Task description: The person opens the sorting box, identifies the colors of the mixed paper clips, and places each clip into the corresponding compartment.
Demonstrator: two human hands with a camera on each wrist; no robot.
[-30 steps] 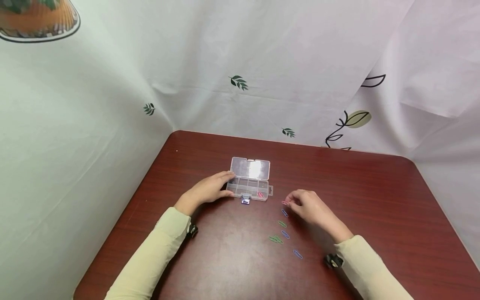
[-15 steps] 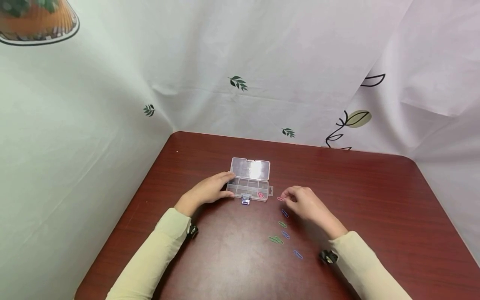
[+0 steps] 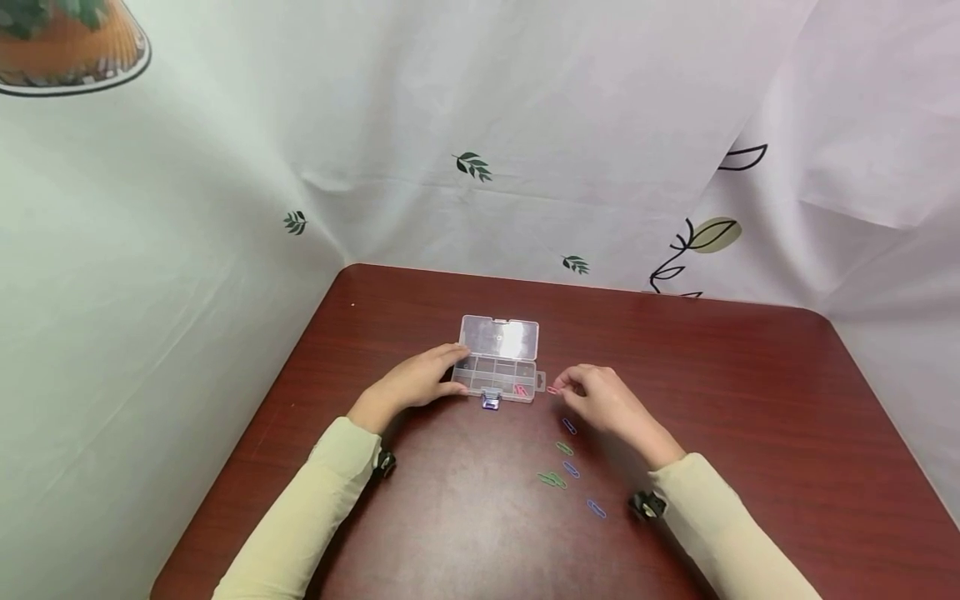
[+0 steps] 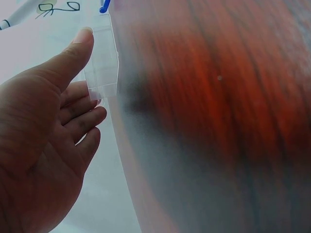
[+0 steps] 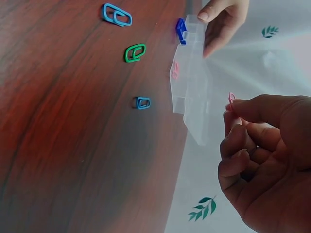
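Leaf-print cloth (image 3: pixel 570 125) behind reddish-brown table (image 3: pixel 712 367)

At the centre of the head view a clear plastic compartment box (image 3: pixel 486 375) sits flat, its lid (image 3: pixel 480 336) open toward the top of the frame and its blue latch (image 3: pixel 491 402) on the lower edge. The left hand (image 3: pixel 412 379) holds its left end. Pink paper clips (image 3: pixel 520 389) lie in its lower-right compartment. Just right of the box, the right hand (image 3: pixel 611 407) pinches another pink paper clip (image 3: pixel 552 390). Below that, right of centre, blue (image 3: pixel 570 427) and green paper clips (image 3: pixel 564 448) lie scattered flat.
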